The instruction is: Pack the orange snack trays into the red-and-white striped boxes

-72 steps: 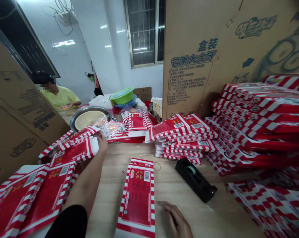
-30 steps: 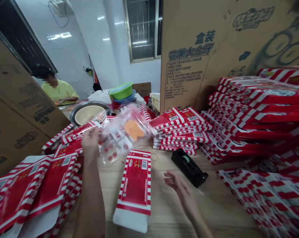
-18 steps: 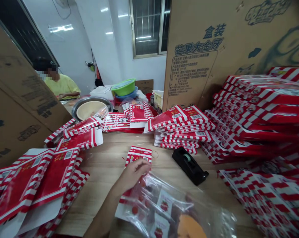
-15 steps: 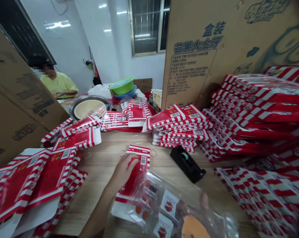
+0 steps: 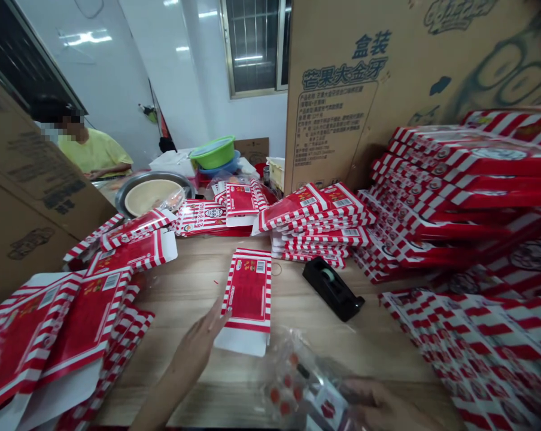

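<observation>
A flat red and white striped box (image 5: 248, 293) lies on the table with its white end flap toward me. My left hand (image 5: 205, 338) is at the box's lower left edge, fingers stretched out and holding nothing; I cannot tell whether the fingertips touch it. At the bottom right my right hand (image 5: 373, 398), blurred, grips a clear plastic package (image 5: 297, 383). Several small orange-red round pieces and a printed white card show through the plastic.
A black tape dispenser (image 5: 333, 287) stands right of the box. Striped boxes are piled at the left (image 5: 86, 323), back (image 5: 315, 209) and right (image 5: 468, 179). Large cardboard sheets (image 5: 342, 108) rise behind. A person in yellow (image 5: 93, 149) sits at the far left.
My left hand has slid off the top of the box toward me and left. The plastic package has swung down in my right hand, uncovering the box's white flap.
</observation>
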Demonstrator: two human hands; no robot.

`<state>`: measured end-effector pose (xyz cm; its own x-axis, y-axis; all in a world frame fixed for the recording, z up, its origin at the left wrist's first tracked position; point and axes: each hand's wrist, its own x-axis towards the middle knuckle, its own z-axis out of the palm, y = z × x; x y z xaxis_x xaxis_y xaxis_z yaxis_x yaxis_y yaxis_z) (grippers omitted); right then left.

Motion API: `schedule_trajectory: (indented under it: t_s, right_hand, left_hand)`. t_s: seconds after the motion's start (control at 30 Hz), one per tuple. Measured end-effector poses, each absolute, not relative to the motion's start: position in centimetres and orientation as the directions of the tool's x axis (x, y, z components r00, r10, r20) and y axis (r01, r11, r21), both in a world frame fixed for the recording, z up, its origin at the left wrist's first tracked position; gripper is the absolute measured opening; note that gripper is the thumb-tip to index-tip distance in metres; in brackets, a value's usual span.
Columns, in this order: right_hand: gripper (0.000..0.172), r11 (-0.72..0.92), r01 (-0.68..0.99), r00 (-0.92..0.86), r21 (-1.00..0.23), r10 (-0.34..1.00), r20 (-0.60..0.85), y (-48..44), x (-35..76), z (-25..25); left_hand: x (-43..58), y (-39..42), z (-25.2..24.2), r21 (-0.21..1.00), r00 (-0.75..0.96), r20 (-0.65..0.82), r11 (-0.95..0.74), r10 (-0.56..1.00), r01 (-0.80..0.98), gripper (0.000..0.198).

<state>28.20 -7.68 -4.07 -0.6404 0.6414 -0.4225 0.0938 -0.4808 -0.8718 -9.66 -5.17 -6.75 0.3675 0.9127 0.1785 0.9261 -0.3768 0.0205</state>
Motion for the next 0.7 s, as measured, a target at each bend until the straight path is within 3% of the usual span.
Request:
schedule_trajectory:
  t_s: [0.1, 0.2, 0.27, 0.4, 0.53, 0.7]
  right_hand:
    - [0.031, -0.53, -0.11, -0.326, -0.841, 0.818, -0.473, -7.2, 28.7, -4.1]
    - [0.03, -0.51, -0.322, 0.071, -0.797, 0.827, -0.558, -7.1, 28.2, -4.6]
    - [0.03, -0.479, -0.418, 0.153, -0.772, 0.8, -0.58, -7.0, 27.3, -4.5]
    - [0.034, -0.444, -0.506, 0.081, -0.74, 0.829, -0.554, -6.4, 25.3, -3.1]
    - [0.041, -0.305, -0.494, 0.153, -0.814, 0.891, -0.427, -5.7, 25.1, -1.7]
    - [0.031, -0.101, -0.434, 0.31, -0.895, 0.916, -0.254, -5.0, 26.3, -0.6]
  left_hand:
    - [-10.1, -4.2, -6.7, -0.321, 0.558, 0.295, -0.469, 0.776, 0.823, 0.062]
    - [-10.1, -3.2, -7.3, -0.439, 0.749, 0.291, -0.612, 0.595, 0.658, 0.056]
    - [-9.9, -2.6, -7.8, -0.443, 0.799, 0.3, -0.666, 0.522, 0.601, 0.05]
    - [-9.1, -2.4, -7.8, -0.395, 0.82, 0.335, -0.721, 0.464, 0.57, 0.047]
    - [-8.3, -2.5, -6.8, -0.323, 0.832, 0.391, -0.787, 0.394, 0.525, 0.041]
    - [-8.2, -1.6, -4.5, -0.261, 0.788, 0.449, -0.782, 0.421, 0.566, 0.028]
